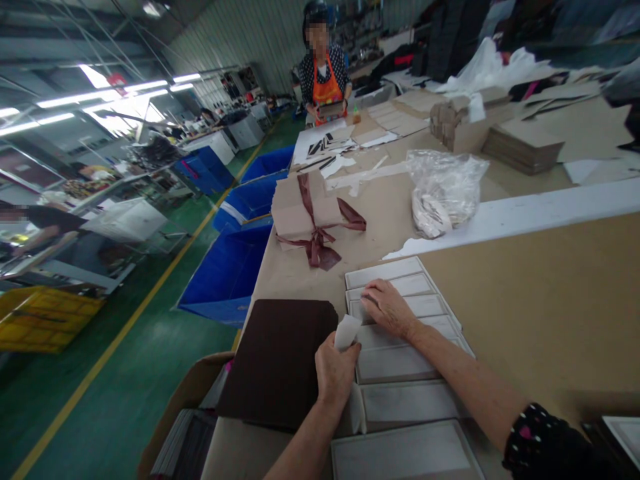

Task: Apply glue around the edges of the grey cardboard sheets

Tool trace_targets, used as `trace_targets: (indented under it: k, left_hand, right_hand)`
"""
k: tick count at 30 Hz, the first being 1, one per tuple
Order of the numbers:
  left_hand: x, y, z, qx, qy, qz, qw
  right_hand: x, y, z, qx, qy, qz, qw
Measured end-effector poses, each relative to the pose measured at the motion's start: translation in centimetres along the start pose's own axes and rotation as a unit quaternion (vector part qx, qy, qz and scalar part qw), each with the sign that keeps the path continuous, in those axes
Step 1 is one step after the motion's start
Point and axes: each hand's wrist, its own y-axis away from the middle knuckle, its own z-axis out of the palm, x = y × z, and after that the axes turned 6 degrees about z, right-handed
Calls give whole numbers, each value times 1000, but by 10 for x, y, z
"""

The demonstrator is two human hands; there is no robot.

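Observation:
My left hand [336, 373] is closed around a small white strip of paper [347, 331], which sticks up between thumb and fingers. Its place is between a stack of dark brown sheets [280, 360] and an overlapping row of white rectangular panels [395, 363] with pale borders. Farther along that row, my right hand [385, 308] lies on the panels with its fingers bent together and their tips down near the left edge. What those fingertips grip, if anything, is hidden. The lower panels fan out toward me.
A cardboard bundle tied with brown ribbon [315, 217] and a clear plastic bag [443, 193] lie farther up the table. Blue bins [225, 277] and an open carton [190, 407] stand along its left edge. A person in an orange apron [327, 83] works at the far end.

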Motion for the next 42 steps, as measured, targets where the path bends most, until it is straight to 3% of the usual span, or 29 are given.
trace_targets:
  k: [6, 22, 25, 29, 33, 37, 39, 42]
  left_hand:
    - [4, 3, -2, 11, -8, -7, 1000]
    - [-3, 14, -1, 2, 29, -16, 999]
    - [-4, 9, -1, 7, 15, -18, 1000]
    - [4, 11, -14, 40, -4, -15, 999]
    - [24, 39, -51, 59, 5, -37, 998]
    - [44, 76, -89, 63, 151, -58, 985]
    - [45, 94, -101, 37, 207, -95, 973]
    - [30, 126, -111, -1, 217, -150, 964]
  right_hand:
    - [-5, -1, -5, -30, 8, -32, 999]
    - [-23, -14, -1, -54, 7, 12, 998]
    - [-29, -17, -5, -35, -29, 19, 999]
    - [-28, -3, -33, 29, -107, 41, 993]
    - [-6, 58, -70, 65, -202, 112, 971]
    - [19, 163, -95, 58, -248, 241, 936]
    - [22, 223, -104, 51, -269, 364, 890]
    - [11, 309, -111, 41, -280, 479, 831]
